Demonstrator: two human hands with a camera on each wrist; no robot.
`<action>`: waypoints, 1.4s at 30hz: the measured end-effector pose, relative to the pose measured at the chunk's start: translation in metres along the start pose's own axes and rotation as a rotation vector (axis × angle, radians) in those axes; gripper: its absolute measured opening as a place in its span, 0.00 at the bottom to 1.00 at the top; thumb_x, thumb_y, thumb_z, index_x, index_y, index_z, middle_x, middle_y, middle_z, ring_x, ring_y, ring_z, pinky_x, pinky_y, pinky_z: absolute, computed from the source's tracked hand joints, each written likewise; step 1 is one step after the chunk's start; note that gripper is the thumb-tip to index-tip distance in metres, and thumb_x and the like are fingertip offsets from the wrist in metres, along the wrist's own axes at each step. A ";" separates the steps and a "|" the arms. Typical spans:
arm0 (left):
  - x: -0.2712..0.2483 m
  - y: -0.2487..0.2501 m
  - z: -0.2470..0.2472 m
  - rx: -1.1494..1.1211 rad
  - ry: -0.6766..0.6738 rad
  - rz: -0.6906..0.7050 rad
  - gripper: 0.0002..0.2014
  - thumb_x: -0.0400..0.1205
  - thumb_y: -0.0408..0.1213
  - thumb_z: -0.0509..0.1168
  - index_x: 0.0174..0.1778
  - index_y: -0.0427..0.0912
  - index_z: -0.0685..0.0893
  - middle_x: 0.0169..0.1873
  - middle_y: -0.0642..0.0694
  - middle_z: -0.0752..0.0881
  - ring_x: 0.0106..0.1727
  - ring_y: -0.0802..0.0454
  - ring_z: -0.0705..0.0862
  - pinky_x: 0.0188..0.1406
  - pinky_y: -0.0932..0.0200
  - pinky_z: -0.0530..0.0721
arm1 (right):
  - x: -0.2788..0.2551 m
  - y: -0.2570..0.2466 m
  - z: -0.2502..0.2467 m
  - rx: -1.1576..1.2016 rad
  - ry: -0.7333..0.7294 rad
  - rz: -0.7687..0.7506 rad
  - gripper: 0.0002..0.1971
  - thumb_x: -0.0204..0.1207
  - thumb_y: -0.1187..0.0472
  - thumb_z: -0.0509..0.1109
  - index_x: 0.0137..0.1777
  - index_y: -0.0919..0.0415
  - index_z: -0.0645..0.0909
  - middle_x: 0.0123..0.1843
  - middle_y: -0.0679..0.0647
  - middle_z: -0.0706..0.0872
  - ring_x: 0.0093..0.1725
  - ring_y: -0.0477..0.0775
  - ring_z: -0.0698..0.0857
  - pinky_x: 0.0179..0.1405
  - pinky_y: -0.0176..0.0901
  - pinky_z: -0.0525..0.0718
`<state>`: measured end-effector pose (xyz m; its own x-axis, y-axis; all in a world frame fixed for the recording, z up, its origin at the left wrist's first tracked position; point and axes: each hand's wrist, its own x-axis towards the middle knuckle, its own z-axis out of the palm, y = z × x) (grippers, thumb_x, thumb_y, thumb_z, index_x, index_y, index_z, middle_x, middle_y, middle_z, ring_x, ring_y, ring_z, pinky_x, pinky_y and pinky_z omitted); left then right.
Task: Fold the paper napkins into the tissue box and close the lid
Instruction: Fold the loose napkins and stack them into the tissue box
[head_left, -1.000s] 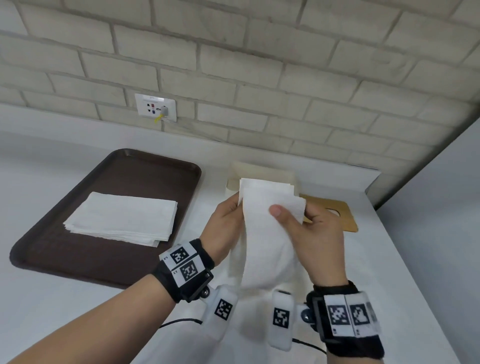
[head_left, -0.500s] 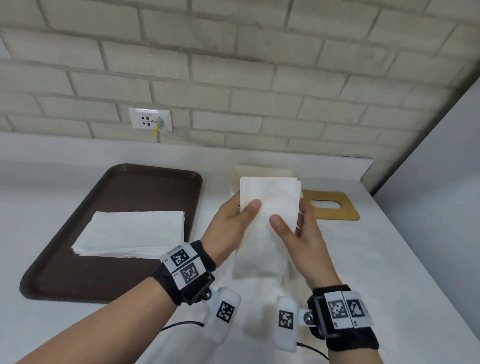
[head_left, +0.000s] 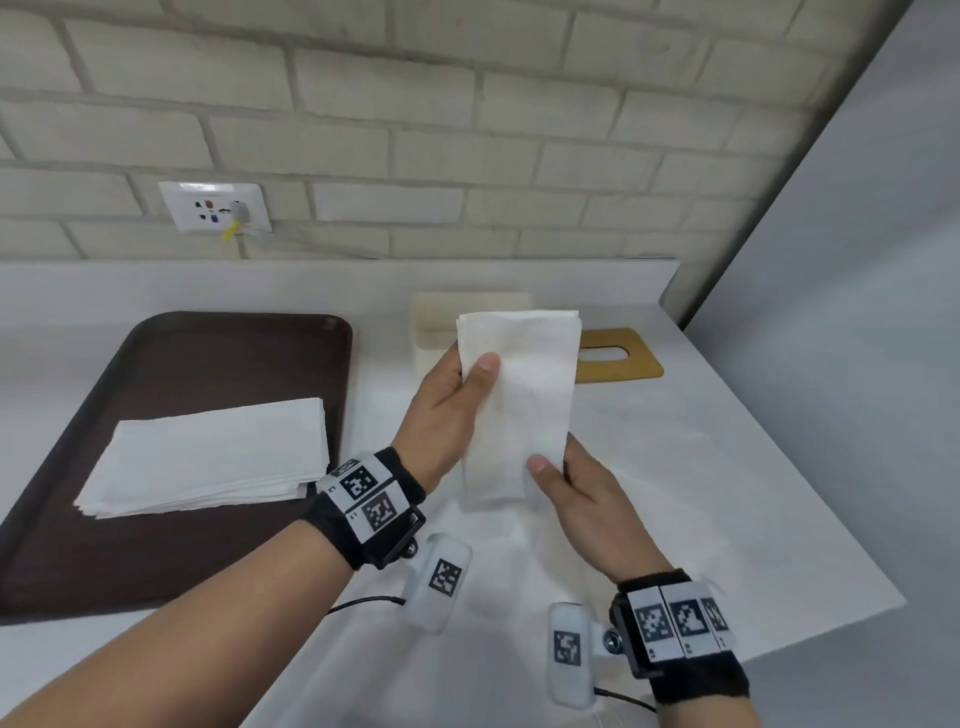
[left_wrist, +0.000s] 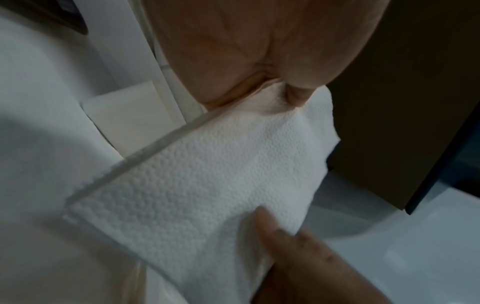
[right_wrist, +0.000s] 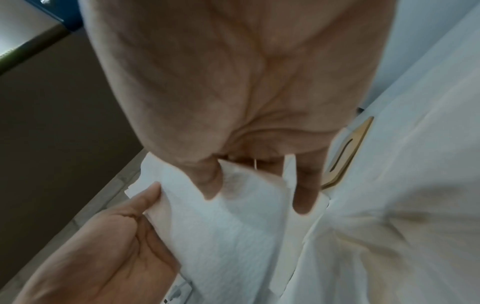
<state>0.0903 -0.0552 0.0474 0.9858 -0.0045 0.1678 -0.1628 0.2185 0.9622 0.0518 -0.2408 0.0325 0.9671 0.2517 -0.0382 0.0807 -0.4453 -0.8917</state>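
White paper napkin, folded long, is held upright above the table in front of the cream tissue box. Her left hand pinches its upper edge, thumb on front; the right hand pinches the lower corner. Wooden lid lies beside the box (slot upward). More napkins sit stacked on the brown tray.
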 end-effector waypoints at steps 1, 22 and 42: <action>0.000 0.000 0.004 0.003 -0.016 0.001 0.15 0.94 0.40 0.57 0.73 0.42 0.81 0.63 0.44 0.91 0.64 0.47 0.90 0.63 0.51 0.89 | 0.000 -0.002 0.000 0.056 0.065 -0.031 0.15 0.90 0.52 0.64 0.74 0.37 0.75 0.66 0.29 0.86 0.67 0.32 0.83 0.67 0.40 0.80; -0.021 -0.082 0.043 0.293 0.028 -0.098 0.15 0.89 0.50 0.67 0.70 0.52 0.84 0.59 0.58 0.92 0.61 0.63 0.90 0.57 0.65 0.86 | 0.022 0.044 -0.008 0.215 0.187 -0.030 0.18 0.85 0.70 0.65 0.63 0.45 0.69 0.56 0.42 0.86 0.51 0.34 0.87 0.47 0.27 0.83; 0.011 -0.044 0.010 1.084 -0.257 -0.020 0.05 0.90 0.44 0.66 0.56 0.50 0.86 0.43 0.54 0.88 0.44 0.54 0.84 0.45 0.58 0.75 | 0.070 0.032 -0.125 -0.290 -0.006 -0.376 0.07 0.76 0.64 0.79 0.49 0.50 0.92 0.46 0.40 0.93 0.49 0.41 0.89 0.52 0.42 0.86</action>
<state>0.1076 -0.0749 0.0090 0.9713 -0.2276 0.0691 -0.2203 -0.7511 0.6224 0.1525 -0.3443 0.0579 0.8566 0.4461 0.2594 0.4896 -0.5440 -0.6815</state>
